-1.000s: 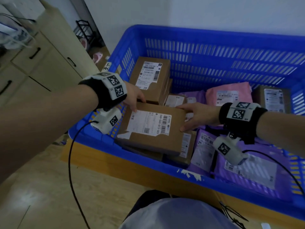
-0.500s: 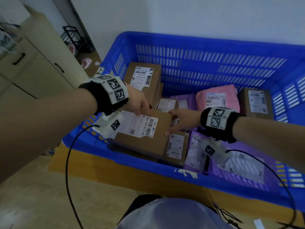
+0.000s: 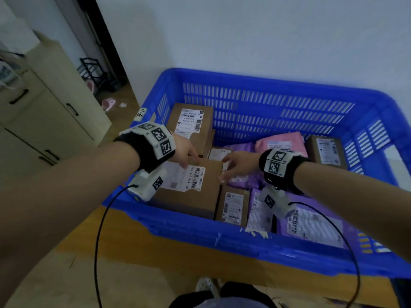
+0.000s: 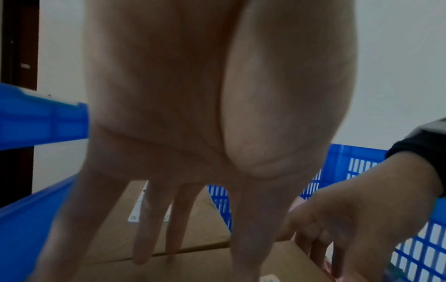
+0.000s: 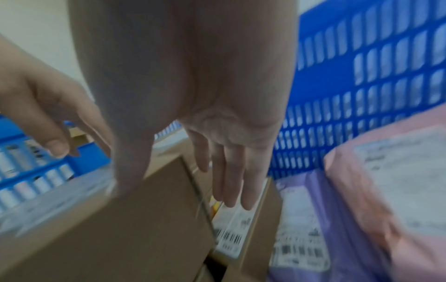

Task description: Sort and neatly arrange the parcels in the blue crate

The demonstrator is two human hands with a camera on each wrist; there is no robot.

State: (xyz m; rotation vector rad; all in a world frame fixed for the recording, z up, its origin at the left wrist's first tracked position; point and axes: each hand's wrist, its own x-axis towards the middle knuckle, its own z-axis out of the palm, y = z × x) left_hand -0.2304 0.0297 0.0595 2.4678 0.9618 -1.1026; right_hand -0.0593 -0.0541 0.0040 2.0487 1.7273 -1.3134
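Your large brown box (image 3: 191,185) has settled lower into the blue crate's (image 3: 255,241) near-left corner, so it looks placed. Your left hand (image 3: 184,150) and right hand (image 3: 239,165) now rest straight-fingered on it, gripping nothing. The crate sits on a wooden counter (image 3: 155,247) by a white wall (image 3: 244,36).

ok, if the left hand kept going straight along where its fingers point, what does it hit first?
Probably the cardboard box at the crate's back-left corner. The left hand has straight fingers resting on the front labelled box, pointing toward the far wall, and that rear box sits directly ahead. Depth is unclear; the gap looks short.
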